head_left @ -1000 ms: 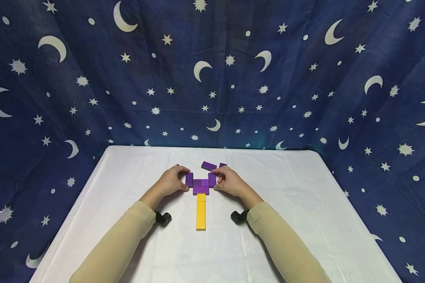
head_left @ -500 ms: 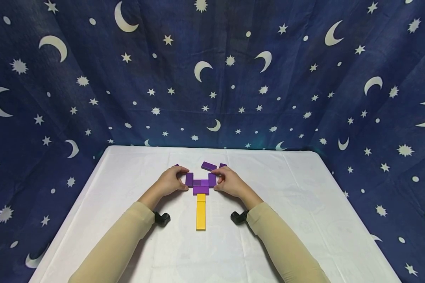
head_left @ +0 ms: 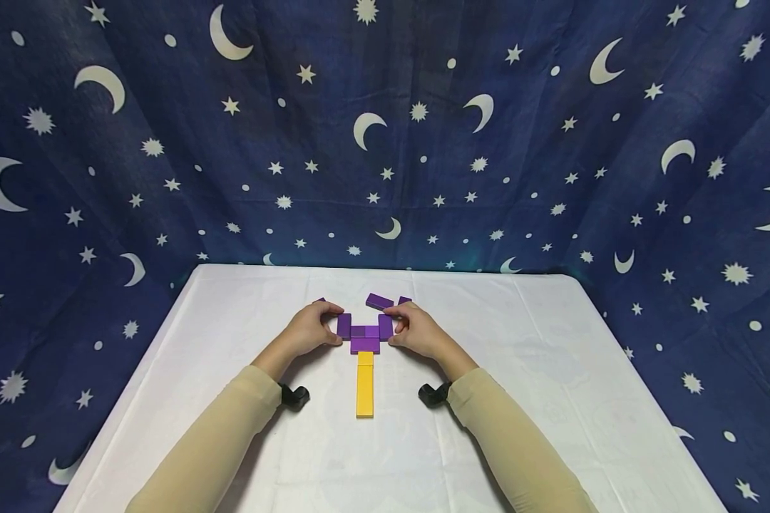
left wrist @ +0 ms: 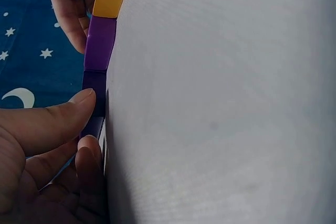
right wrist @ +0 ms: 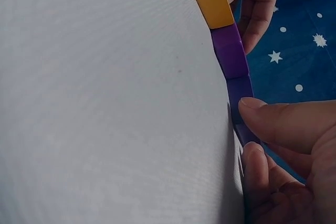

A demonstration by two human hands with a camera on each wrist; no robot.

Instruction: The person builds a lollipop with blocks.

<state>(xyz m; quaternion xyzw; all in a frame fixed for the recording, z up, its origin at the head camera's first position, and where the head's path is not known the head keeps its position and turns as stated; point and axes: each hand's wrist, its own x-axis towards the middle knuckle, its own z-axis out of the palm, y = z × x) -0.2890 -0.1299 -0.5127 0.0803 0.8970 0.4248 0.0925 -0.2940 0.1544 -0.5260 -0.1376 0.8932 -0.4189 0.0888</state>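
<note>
Both hands were found engaged. The left hand pinched the left purple block, thumb at the near end and forefinger at the far end, the spread no wider than the block's length. The right hand held the right purple block in a matching pinch, fingers bent and parted only by that block. Both blocks lay lengthwise, pointing away from the person.

Between the two grips, a purple row in two shades touched both held blocks. On its near side lay a crosswise purple block, followed nearer the person by a short yellow block and a long yellow block, end to end.

Beyond the right fingertips lay a tilted purple block. A further purple block was partly hidden behind the right hand, and another purple piece behind the left. All rested on a white cloth.
</note>
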